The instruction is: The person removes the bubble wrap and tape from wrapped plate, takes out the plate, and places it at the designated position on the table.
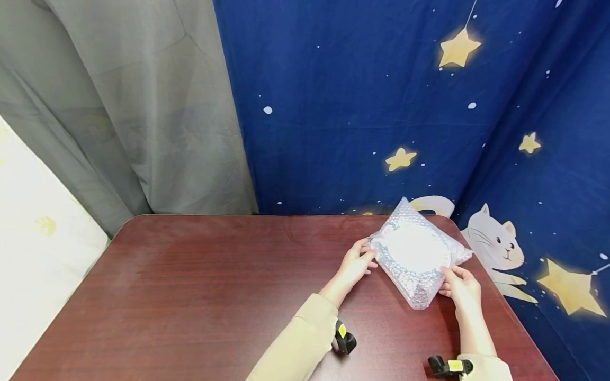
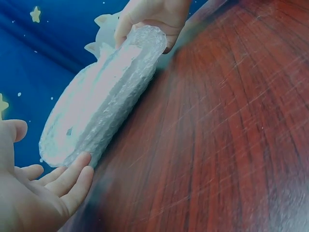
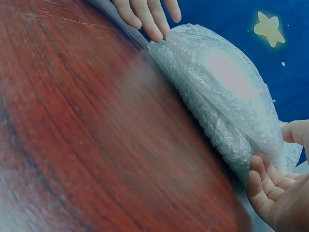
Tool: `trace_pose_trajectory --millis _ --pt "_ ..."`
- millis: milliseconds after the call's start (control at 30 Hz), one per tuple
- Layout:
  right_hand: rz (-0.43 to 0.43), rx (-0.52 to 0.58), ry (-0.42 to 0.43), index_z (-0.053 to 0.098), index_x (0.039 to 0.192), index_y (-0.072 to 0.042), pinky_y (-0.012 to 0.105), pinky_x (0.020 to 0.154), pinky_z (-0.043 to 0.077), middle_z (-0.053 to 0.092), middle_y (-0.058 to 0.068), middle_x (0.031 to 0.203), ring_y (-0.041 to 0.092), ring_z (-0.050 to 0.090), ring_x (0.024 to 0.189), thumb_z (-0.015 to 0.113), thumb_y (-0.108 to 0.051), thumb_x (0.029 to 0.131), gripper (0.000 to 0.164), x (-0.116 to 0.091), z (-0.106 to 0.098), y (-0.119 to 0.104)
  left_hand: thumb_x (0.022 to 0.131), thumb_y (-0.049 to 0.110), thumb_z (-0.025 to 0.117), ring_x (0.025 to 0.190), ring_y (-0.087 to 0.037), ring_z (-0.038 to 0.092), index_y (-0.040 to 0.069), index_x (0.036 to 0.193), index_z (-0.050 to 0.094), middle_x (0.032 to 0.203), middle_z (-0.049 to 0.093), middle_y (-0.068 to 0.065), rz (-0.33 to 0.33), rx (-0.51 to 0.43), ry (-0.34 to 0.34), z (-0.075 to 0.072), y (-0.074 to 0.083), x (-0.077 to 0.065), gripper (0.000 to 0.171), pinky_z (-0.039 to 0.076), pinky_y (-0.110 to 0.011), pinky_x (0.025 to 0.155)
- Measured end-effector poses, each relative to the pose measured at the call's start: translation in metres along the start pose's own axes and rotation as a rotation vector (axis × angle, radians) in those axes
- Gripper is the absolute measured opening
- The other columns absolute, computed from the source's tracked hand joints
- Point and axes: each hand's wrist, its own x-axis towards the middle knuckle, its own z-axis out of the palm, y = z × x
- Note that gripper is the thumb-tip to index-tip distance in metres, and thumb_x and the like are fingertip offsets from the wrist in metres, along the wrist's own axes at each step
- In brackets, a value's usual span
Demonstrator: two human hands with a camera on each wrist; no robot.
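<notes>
A bubble-wrapped package [image 1: 419, 288] is at the right back part of the table, its clear wrap ending in pointed corners. Glare whitens its rounded top, so what is inside cannot be made out. My left hand [image 1: 353, 264] is at its left side; in the left wrist view the fingers [image 2: 72, 181] of this hand are extended against the wrap's lower edge, with the thumb held apart. On the opposite side my right hand [image 1: 462, 288] holds the package's edge. Its thumb is on the wrap and its fingers bend by the side, as the right wrist view [image 3: 285, 183] shows.
The package stands on a reddish-brown wooden table [image 1: 190, 296]. Behind it hang a grey curtain [image 1: 157, 106] and a blue curtain [image 1: 343, 106] with stars and a cat. Black wrist straps [image 1: 344, 337] sit at both cream sleeves [image 1: 300, 338].
</notes>
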Motion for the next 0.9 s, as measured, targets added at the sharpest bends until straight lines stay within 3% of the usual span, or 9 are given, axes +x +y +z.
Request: trace_pose_trajectory --millis 200,533,900 --pt "0.009 0.002 0.000 0.033 0.138 0.014 0.020 0.054 0.052 0.057 -0.005 0.070 0.004 0.058 0.054 0.059 -0.023 0.095 0.062 0.000 0.001 0.002 0.092 0.013 0.059 0.086 -0.034 0.068 -0.005 0.138 0.040 0.120 0.058 -0.017 -0.029 -0.072 0.013 0.006 -0.006 0.002 0.053 0.056 -0.037 0.067" --pt "-0.022 0.051 0.004 0.040 0.129 0.012 0.019 0.053 0.050 0.057 -0.012 0.068 0.005 0.055 0.052 0.060 -0.016 0.094 0.049 0.002 0.006 0.006 0.087 0.008 0.062 0.085 -0.025 0.068 -0.003 0.138 0.042 0.123 0.053 -0.016 -0.039 -0.094 0.043 0.012 -0.004 0.003 0.056 0.055 -0.036 0.070" --pt "-0.029 0.038 0.029 0.043 0.126 0.011 0.018 0.053 0.049 0.057 -0.015 0.067 0.004 0.053 0.055 0.061 -0.013 0.094 0.045 0.004 0.006 0.007 0.086 0.006 0.063 0.089 -0.028 0.067 -0.002 0.141 0.038 0.128 0.050 -0.019 -0.075 -0.182 0.021 0.015 -0.007 0.006 0.061 0.054 -0.041 0.077"
